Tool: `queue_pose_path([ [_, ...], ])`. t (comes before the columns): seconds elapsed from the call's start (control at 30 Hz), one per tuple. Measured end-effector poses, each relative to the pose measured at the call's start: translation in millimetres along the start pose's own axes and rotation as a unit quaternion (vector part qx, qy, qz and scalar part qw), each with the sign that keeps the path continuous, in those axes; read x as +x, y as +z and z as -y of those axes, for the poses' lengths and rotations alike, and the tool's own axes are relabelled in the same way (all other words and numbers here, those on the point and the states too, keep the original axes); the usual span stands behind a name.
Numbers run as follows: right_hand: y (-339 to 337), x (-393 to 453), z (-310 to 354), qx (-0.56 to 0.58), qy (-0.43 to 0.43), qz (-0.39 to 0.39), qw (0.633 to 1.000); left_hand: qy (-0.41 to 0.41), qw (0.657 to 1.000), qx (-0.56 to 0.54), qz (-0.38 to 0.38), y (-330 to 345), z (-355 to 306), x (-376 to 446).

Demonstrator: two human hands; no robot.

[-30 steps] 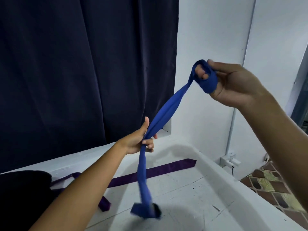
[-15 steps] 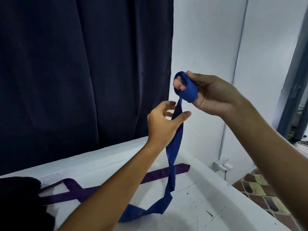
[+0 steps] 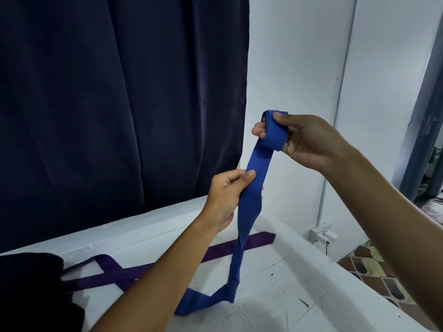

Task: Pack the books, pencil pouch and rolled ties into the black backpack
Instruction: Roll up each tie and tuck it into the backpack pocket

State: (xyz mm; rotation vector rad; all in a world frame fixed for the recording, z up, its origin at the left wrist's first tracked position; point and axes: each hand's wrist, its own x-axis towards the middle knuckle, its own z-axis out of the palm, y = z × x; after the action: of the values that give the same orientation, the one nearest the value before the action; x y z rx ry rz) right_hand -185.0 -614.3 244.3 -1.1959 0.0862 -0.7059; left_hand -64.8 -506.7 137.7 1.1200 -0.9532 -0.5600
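Both hands grip blue tie: right hand holds roll, left hand pinches strip; tail on worktop. Purple tie lies behind; black backpack at left edge.

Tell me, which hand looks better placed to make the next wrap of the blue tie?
Probably the left hand: it pinches the loose blue tie just below the coil, free to feed it up. The right hand is occupied holding that coil around its fingers.

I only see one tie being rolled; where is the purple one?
The purple tie lies flat across the white table, behind the left forearm, its looped end beside the black backpack.
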Motion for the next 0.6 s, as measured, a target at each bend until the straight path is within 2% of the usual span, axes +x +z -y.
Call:
queue_pose_path([
  [0.07,-3.5,1.2,-3.0,-0.005,0.015,0.009,1.0,0.018,0.999,0.025,-0.025,-2.8,5.9,-2.1],
  [0.13,-7.2,-0.6,-2.7,-0.022,0.042,0.049,0.998,0.055,0.993,0.07,-0.083,-8.5,13.9,-1.0],
  [0.23,-13.5,-4.2,-5.2,-0.055,0.085,0.081,0.992,0.093,0.972,0.146,-0.162,-25.6,28.0,6.8],
  [0.3,-14.9,-7.2,-12.0,-0.084,0.114,0.084,0.986,0.107,0.956,0.202,-0.182,-39.0,37.6,13.5],
  [0.4,-15.1,-7.5,-25.6,-0.068,0.123,0.087,0.986,0.108,0.953,0.234,-0.16,-47.9,46.5,13.7],
  [0.6,-20.2,2.8,-48.8,0.072,0.066,0.059,0.993,0.053,0.983,0.16,-0.07,-34.4,51.7,-10.7],
])
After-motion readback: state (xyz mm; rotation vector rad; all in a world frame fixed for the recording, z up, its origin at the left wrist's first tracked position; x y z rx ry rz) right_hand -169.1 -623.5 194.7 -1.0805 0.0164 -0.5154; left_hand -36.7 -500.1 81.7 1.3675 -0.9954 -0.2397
